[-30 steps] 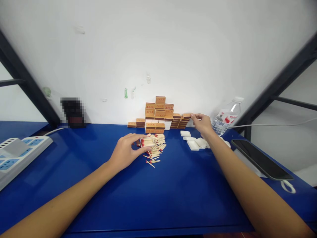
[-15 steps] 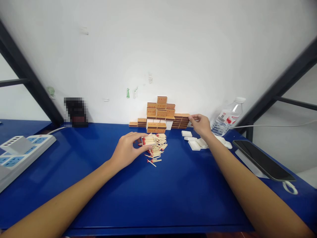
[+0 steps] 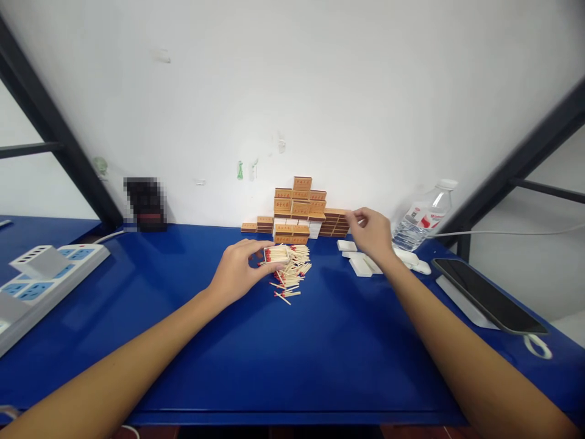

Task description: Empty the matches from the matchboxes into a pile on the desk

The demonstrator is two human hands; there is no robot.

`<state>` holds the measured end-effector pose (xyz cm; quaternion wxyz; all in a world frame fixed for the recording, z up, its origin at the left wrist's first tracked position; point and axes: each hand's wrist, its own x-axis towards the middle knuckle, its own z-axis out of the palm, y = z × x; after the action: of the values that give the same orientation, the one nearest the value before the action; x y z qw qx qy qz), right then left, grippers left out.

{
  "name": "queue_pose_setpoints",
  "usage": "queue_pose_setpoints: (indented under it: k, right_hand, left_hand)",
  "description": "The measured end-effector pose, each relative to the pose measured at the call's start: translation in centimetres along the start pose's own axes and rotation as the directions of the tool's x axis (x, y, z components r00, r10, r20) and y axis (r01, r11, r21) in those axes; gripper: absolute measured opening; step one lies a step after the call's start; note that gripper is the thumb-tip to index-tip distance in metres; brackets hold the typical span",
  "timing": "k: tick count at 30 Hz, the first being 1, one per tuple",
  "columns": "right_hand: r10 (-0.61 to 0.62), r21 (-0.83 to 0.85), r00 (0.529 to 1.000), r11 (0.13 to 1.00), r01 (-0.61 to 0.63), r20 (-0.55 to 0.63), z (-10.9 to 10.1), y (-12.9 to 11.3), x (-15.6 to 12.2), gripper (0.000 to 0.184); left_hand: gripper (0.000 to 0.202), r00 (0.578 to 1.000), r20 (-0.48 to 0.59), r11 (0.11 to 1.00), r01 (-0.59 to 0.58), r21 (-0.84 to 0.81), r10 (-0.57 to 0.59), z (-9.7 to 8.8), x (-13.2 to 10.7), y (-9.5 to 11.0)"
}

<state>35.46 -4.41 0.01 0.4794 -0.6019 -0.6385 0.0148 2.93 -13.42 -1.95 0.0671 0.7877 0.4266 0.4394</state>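
My left hand (image 3: 238, 268) is closed round a small white tray filled with matches (image 3: 276, 254), held just above a loose pile of red-tipped matches (image 3: 292, 274) on the blue table (image 3: 283, 353). My right hand (image 3: 373, 231) reaches to the back, fingers pinched on the topmost brown matchbox (image 3: 337, 212) of a low stack beside the wall. A taller pile of brown matchboxes (image 3: 299, 204) stands to the left of that stack. Several empty white trays (image 3: 359, 265) lie under my right wrist.
A water bottle (image 3: 423, 216) leans at the back right. A dark phone (image 3: 487, 296) on a white cable lies at the right edge. A white power strip (image 3: 41, 274) sits at the left. A blurred dark object (image 3: 145, 203) stands against the wall.
The right hand set the brown box flat on top of the low stack and still pinches it. The left hand kept its hold on the match tray. The view shifted slightly.
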Motion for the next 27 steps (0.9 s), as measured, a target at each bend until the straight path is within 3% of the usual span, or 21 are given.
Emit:
queue_pose_setpoints:
  k: [1, 2, 3, 4, 5, 7, 11, 16, 22, 27]
  right_hand:
    - [-0.035, 0.128, 0.988, 0.992, 0.016, 0.147, 0.1, -1.7, -1.0, 0.046]
    - [-0.085, 0.256, 0.937, 0.967, -0.004, 0.339, 0.2, -3.4, -2.1, 0.050]
    - [-0.139, 0.343, 0.850, 0.938, -0.052, 0.508, 0.4, -4.9, -3.2, 0.052]
    - [-0.177, 0.397, 0.772, 0.912, -0.105, 0.610, 0.6, -6.4, -4.3, 0.053]
    - [-0.193, 0.425, 0.726, 0.893, -0.149, 0.660, 0.7, -7.5, -5.3, 0.053]
    - [-0.184, 0.463, 0.674, 0.847, -0.260, 0.716, 1.0, -9.0, -6.6, 0.052]
    - [-0.121, 0.498, 0.660, 0.759, -0.420, 0.742, 1.2, -9.0, -7.2, 0.049]
    - [-0.068, 0.437, 0.632, 0.779, -0.449, 0.772, 0.9, -7.0, -6.0, 0.043]
    - [0.013, 0.387, 0.683, 0.816, -0.429, 0.730, 0.5, -3.3, -4.1, 0.043]
    - [0.029, 0.373, 0.676, 0.816, -0.441, 0.737, 0.7, -2.0, -3.9, 0.038]
  left_hand:
    - [0.045, 1.000, -0.001, 1.000, 0.001, -0.005, -0.001, 0.1, 0.1, 0.1]
    - [0.045, 1.000, -0.004, 1.000, 0.001, -0.011, -0.001, 0.1, 0.1, 0.1]
    - [0.045, 1.000, -0.005, 1.000, 0.000, -0.015, 0.000, 0.2, 0.2, 0.3]
    - [0.045, 1.000, -0.006, 1.000, -0.006, -0.018, 0.006, 0.3, 0.4, 0.4]
    - [0.045, 1.000, -0.006, 1.000, -0.014, -0.017, 0.014, 0.4, 0.5, 0.5]
    - [0.043, 0.999, -0.008, 0.999, -0.035, -0.014, 0.035, 0.5, 0.8, 0.7]
    - [0.041, 0.997, -0.009, 0.997, -0.082, -0.016, 0.082, 0.9, 1.0, 1.1]
    - [0.047, 0.999, -0.015, 0.999, -0.041, -0.024, 0.041, 1.4, 0.8, 1.0]
    - [0.028, 0.991, -0.130, 0.985, -0.019, 0.171, 0.042, -0.7, 1.2, -1.7]
    - [0.029, 0.991, -0.135, 0.970, 0.041, 0.238, -0.008, -1.8, 1.3, -3.3]
